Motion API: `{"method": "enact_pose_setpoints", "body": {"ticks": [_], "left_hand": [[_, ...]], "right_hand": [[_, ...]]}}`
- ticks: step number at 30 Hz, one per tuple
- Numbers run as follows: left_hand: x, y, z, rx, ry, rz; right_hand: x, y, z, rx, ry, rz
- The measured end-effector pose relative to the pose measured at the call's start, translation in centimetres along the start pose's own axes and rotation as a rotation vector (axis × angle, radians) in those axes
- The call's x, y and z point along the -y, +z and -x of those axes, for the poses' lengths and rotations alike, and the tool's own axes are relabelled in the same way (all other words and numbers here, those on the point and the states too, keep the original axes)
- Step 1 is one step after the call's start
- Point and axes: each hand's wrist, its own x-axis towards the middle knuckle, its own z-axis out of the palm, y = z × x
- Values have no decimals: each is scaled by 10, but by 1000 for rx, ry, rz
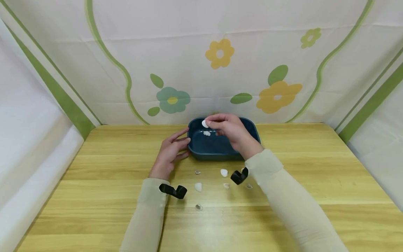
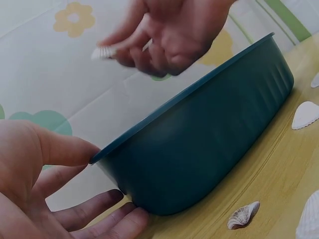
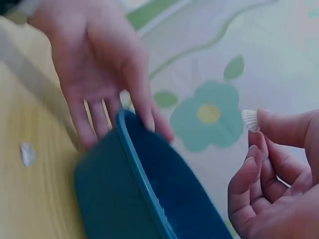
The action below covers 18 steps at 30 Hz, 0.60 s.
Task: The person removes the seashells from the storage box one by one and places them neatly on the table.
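A dark blue-green plastic basin (image 1: 217,155) stands on the wooden table against the curtain. Over its left part, my right hand (image 1: 231,131) pinches a small white ribbed seashell (image 1: 205,124) between thumb and fingertips. Below that, white shell (image 1: 206,133) shows inside the basin. At the basin's left end rests my left hand (image 1: 170,152), fingers spread and fairly straight. In the left wrist view its thumb (image 2: 70,151) touches the rim, while the lower fingertips lie against the outer wall. The right wrist view shows the held shell (image 3: 250,120) clear of the rim, ribs outward.
Several shells lie scattered in front of the basin, among them a white one (image 1: 224,172), a larger pale one (image 1: 198,187) and a small brownish one (image 1: 198,207). Behind rises a flower-patterned curtain (image 1: 189,66). Black wrist cameras jut from both sleeves, the right one (image 1: 239,176) above some shells.
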Motion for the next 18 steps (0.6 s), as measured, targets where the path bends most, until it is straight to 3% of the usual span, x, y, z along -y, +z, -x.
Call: {"method": "enact_pose_setpoints", "body": {"ticks": [10,18], "left_hand": [[1,-1,1,6,24,-13],[2,0,2,8,27,-3]], "right_hand": [[-19,-2,61,120,-18,47],[-47,-13,95,168,-2,60]]}}
